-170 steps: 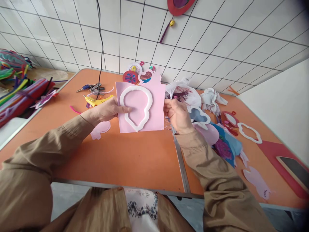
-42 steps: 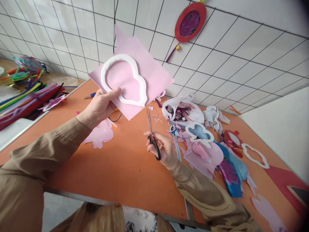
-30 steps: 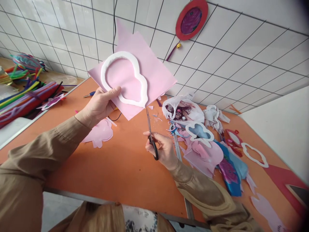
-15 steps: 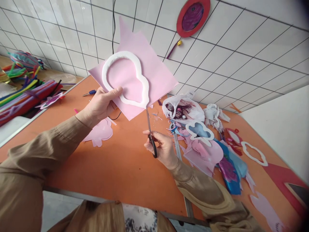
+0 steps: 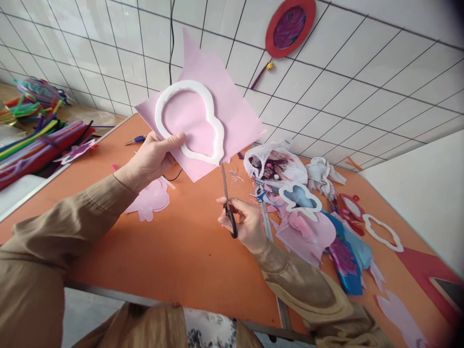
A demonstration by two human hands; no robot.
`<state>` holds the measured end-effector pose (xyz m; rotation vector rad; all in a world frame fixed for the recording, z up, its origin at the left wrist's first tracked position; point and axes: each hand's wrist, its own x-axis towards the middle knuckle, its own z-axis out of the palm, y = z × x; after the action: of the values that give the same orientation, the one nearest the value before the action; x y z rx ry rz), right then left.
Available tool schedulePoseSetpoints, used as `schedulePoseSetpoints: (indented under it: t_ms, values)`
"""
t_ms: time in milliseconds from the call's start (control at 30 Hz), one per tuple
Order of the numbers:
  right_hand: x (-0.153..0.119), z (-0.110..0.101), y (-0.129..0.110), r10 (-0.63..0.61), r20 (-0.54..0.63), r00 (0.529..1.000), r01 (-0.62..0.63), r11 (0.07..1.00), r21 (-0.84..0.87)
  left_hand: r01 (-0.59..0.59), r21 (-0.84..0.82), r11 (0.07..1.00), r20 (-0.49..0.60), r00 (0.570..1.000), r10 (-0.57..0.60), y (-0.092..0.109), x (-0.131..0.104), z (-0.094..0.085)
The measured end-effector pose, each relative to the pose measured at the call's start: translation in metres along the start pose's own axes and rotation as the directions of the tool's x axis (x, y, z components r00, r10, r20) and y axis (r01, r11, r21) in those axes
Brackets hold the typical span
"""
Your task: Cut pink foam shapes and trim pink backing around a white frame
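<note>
My left hand (image 5: 158, 152) grips a pink sheet (image 5: 235, 113) at its lower left edge, thumb on top. Against the sheet lies a white gourd-shaped frame (image 5: 211, 111), and the thumb presses on its rim. In my right hand (image 5: 244, 222) is a pair of scissors (image 5: 231, 218) with black handles, fingers wrapped round the loops. The blades point up and their tips meet the sheet's lower edge, just beneath the narrow end of the frame. How far the blades are apart I cannot tell. Both hands are above the orange table (image 5: 174, 261).
Pink cut-outs (image 5: 154, 200) lie under my left forearm. To the right are a white plastic bag (image 5: 295, 164), a cloud-shaped frame (image 5: 300, 198), pink scraps (image 5: 300, 237) and blue fabric (image 5: 348, 251). Colourful pipe cleaners (image 5: 43, 145) sit far left. A red oval ornament (image 5: 290, 29) hangs on the tiled wall.
The sheet and white frame have shifted very slightly down and to the right. The scissors and my right hand have moved a touch the same way. Both grips are unchanged.
</note>
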<state>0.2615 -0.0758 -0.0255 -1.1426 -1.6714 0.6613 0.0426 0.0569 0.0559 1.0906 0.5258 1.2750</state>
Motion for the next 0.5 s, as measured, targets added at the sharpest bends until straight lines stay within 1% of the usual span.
schedulePoseSetpoints:
  t_ms: [67,100,167,200,233,267,333,400,467,500]
  values:
    - [0.003,-0.003,0.009,-0.063,0.022,0.998,0.064,0.997,-0.039,0.001,-0.008,1.0,-0.01,1.0,-0.001,-0.001,0.002,-0.004]
    - [0.006,-0.005,0.013,-0.099,0.051,0.994,0.103,0.991,-0.089,-0.003,-0.009,1.0,-0.016,1.0,0.003,-0.001,0.004,-0.006]
    - [0.013,-0.01,0.018,-0.126,0.141,0.982,0.159,0.952,-0.261,-0.034,-0.003,0.999,-0.028,0.999,0.034,0.001,0.007,-0.01]
    - [0.016,-0.012,0.018,-0.097,0.189,0.977,0.162,0.917,-0.364,-0.052,0.004,0.999,-0.03,0.998,0.052,0.002,0.008,-0.012]
    - [0.019,-0.014,0.016,-0.039,0.229,0.973,0.144,0.875,-0.462,-0.068,0.012,0.998,-0.031,0.997,0.068,0.003,0.009,-0.013]
    - [0.021,-0.016,0.014,0.039,0.257,0.966,0.112,0.831,-0.544,-0.074,0.021,0.997,-0.031,0.997,0.075,0.004,0.009,-0.014]
    - [0.025,-0.021,0.006,0.198,0.289,0.937,0.043,0.753,-0.657,-0.048,0.037,0.998,-0.016,0.999,0.049,0.005,0.009,-0.014]
    - [0.027,-0.025,-0.002,0.288,0.295,0.911,0.016,0.69,-0.723,0.014,0.049,0.999,0.036,0.999,-0.016,0.005,0.006,-0.012]
    - [0.03,-0.03,-0.008,0.302,0.273,0.913,0.011,0.65,-0.759,0.108,0.08,0.991,0.136,0.984,-0.118,0.002,0.002,-0.009]
    - [0.031,-0.033,-0.009,0.291,0.257,0.921,0.01,0.644,-0.765,0.164,0.105,0.981,0.194,0.964,-0.182,0.0,-0.001,-0.008]
